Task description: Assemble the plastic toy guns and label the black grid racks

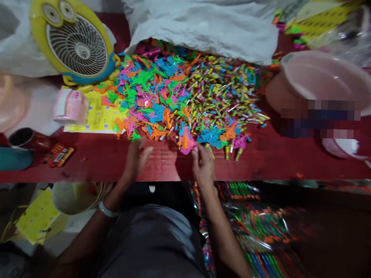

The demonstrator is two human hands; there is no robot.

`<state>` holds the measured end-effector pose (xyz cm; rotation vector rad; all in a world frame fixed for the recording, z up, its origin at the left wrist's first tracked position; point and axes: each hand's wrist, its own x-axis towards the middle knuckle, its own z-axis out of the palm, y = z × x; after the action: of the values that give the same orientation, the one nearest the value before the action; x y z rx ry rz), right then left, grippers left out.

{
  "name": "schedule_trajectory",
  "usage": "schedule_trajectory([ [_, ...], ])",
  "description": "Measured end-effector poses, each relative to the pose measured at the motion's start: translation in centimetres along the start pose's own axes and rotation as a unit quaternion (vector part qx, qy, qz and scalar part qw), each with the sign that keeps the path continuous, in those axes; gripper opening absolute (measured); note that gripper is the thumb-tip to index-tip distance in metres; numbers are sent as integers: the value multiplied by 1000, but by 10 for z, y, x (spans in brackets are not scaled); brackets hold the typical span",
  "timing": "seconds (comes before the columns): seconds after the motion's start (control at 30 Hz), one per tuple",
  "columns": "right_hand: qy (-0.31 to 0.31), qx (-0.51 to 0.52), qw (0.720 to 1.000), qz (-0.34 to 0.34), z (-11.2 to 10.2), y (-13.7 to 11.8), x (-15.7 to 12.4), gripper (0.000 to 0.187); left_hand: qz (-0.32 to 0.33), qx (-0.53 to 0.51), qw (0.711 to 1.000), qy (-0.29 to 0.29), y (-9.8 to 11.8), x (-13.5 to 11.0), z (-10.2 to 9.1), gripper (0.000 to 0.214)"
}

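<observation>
My right hand (204,165) is at the front of the pile, with thumb and fingers closed on the edge of a pink and orange plastic toy piece (187,142). To its left, my left hand (136,158) hovers at the near edge of the pile, thumb and fingers apart and nothing visible between them. Beyond both hands spreads a heap of pink, green, blue and orange plastic pieces (153,87). Small shiny yellow, blue and white tubes (223,91) lie heaped to the right. Several pieces and tubes sit separately in front, including a blue piece (211,136).
A yellow fan (82,50) stands back left, near a pink box (71,106) on yellow cards (103,111). A white sack (201,26) lies behind the heap. Right is a pink basin (327,79). Bagged colourful items (261,222) lie below the red table's edge (272,166).
</observation>
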<state>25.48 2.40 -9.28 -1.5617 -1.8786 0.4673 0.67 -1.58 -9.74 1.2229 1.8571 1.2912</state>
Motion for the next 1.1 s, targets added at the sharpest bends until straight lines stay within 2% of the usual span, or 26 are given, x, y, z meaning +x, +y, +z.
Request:
schedule_trajectory([
  [0.07, 109, -129, 985, 15, -10, 15, 18, 59, 42, 158, 986, 35, -7, 22, -7, 70],
  [0.1, 129, -181, 975, 16, -10, 20, 26, 66, 45, 229, 971, 44, -10, 30, -8, 76],
  [0.13, 128, -219, 967, 12, -9, 25, 32, 71, 46, 288, 956, 36, -12, 36, -8, 80],
  [0.2, 94, -257, 962, -7, -2, 34, 41, 68, 43, 365, 930, 2, -15, 41, -5, 82],
  [0.3, 75, -234, 969, -36, 1, 54, 54, 55, 50, 392, 918, -46, -21, 37, 4, 75],
  [0.4, 114, -198, 973, -46, -14, 86, 76, 49, 73, 374, 924, -21, -30, 30, 10, 69],
  [0.5, 137, -218, 966, -15, -38, 117, 108, 50, 99, 356, 929, 6, -37, 28, 12, 65],
  [0.6, 169, -257, 950, 48, -56, 130, 134, 48, 107, 347, 931, 15, -40, 28, 14, 63],
  [0.67, 211, -263, 939, 69, -57, 123, 139, 46, 108, 346, 932, 20, -40, 28, 15, 63],
  [0.73, 208, -232, 949, 45, -46, 100, 129, 45, 108, 350, 930, 25, -40, 27, 16, 63],
  [0.83, 82, -145, 986, -14, -6, 44, 97, 48, 106, 359, 927, 26, -39, 27, 16, 64],
  [0.93, -43, -120, 992, -11, 36, -6, 71, 62, 98, 360, 927, 27, -37, 26, 16, 62],
  [1.0, -72, -108, 992, 8, 48, -16, 67, 57, 94, 362, 927, 24, -36, 26, 15, 63],
  [1.1, -59, -77, 995, 17, 38, -1, 75, 48, 90, 368, 925, 19, -33, 25, 14, 64],
])
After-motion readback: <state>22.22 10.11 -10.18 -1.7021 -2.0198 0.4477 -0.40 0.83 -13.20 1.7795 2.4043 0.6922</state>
